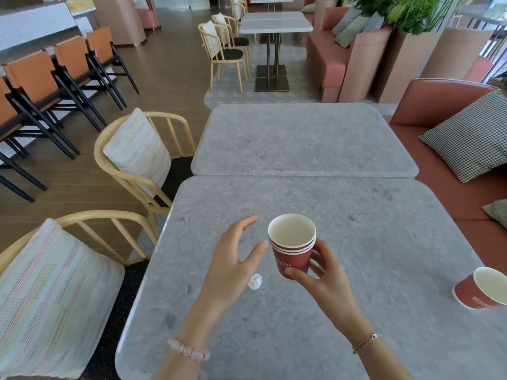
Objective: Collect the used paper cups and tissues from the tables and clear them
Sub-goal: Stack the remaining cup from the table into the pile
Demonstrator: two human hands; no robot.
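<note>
The right hand (323,272) grips a stack of red paper cups (292,244) near its base, thumb in front and fingers curled round the back, holding it upright above the near table (356,256). Three white rims show nested one inside the other. The left hand (233,259) is beside the stack, fingers spread and relaxed, holding nothing and not touching the cups. A pink bead bracelet (189,351) sits on the left wrist and a thin chain bracelet (366,342) on the right.

Just below the left hand's fingers, a small crumpled white tissue (255,281) lies on the grey stone tabletop. Well to the right, at the frame's edge, another red cup (480,289) lies tipped on its side on the same table, mouth toward the camera.

A second grey table (301,138) butts against the far edge of the near one. Cane chairs with striped cushions (137,149) stand along the left, and a red bench (452,193) with a checked cushion (472,138) runs along the right.
</note>
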